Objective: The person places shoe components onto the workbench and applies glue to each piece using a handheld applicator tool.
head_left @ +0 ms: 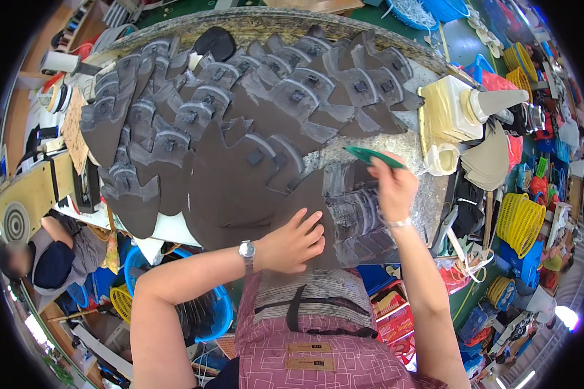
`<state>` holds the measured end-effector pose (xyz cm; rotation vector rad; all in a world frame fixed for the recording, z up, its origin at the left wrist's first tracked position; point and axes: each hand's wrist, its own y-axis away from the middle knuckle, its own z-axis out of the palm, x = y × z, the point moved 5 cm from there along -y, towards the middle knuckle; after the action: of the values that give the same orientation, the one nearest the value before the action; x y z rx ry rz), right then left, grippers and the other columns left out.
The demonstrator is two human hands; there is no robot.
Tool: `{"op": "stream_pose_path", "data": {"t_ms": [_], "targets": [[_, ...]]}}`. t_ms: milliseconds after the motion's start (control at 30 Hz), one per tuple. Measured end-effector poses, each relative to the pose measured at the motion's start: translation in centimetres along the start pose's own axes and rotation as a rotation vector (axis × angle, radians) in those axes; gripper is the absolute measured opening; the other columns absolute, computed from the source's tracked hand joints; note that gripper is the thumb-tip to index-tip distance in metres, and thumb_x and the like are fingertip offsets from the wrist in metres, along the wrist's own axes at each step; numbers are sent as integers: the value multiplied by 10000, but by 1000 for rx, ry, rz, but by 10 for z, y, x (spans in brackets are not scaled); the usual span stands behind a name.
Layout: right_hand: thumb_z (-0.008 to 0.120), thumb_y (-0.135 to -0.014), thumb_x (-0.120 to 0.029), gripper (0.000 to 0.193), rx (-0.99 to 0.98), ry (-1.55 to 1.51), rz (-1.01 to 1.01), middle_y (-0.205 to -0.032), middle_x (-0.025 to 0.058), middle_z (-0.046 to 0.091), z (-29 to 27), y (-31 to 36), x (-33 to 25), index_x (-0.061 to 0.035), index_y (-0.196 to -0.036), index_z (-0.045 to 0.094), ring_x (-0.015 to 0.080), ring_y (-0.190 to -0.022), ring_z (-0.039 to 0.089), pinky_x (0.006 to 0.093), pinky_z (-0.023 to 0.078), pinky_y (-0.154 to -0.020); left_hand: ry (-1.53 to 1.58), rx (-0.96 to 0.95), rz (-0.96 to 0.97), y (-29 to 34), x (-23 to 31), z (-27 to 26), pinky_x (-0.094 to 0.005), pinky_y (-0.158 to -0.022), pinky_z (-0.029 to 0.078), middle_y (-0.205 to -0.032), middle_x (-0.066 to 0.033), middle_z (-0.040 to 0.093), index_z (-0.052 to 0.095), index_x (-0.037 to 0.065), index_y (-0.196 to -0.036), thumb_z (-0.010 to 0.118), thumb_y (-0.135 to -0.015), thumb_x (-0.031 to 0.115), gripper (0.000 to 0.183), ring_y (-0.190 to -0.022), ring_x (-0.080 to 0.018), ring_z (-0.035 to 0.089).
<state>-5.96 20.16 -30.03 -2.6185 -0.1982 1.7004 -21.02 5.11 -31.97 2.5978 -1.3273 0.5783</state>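
Observation:
My left hand (291, 243) lies on the near edge of a dark brown cut piece (308, 198), its fingers spread. A green flat spreader (373, 155) is gripped in my right hand (396, 193), slightly blurred, above the right part of the worktable. Just below the spreader lies a stack of overlapping dark pieces (357, 207) with grey, wet-looking smears across their notched ends. Many similar pieces (230, 188) overlap across the table to the left and far side, several with small dark squares and pale curved bands.
A cream plastic jug (444, 107) with a grey cone (503, 102) stands at the table's right edge, a cut-open container (442, 159) beside it. A black lump (215, 44) lies at the far side. Blue basket (214, 314) below left; yellow basket (521, 223) right. Another person (55, 259) sits at left.

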Motion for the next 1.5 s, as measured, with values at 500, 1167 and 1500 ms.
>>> {"op": "stream_pose_path", "data": {"t_ms": [500,1167,1500], "targets": [[596,-836,-170,146,250,3,382,-700,19,543,-190,42,59,-56,-786,520,76,-552,495,214,418,-498,956,289,-634,-129,-23,5,-403,-620,470,-732,-207,603,557,34,-1093,519,-855,103,251,-660,-339,606],[539,-899,-130,171,360,-27,224,-790,76,619,-215,2,69,31,-947,568,116,-645,596,241,506,-601,-264,1010,-1107,89,-62,-145,-351,-788,481,-993,-211,629,585,-46,-1072,489,-825,-30,265,-910,-287,623],[538,-904,-182,156,430,-195,343,-735,51,629,-211,-24,118,-30,-908,568,101,-557,594,213,486,-490,-552,423,-588,115,-115,-116,-515,-974,321,-1223,-162,485,513,48,-1144,663,-729,186,462,-1180,-377,411]]}}
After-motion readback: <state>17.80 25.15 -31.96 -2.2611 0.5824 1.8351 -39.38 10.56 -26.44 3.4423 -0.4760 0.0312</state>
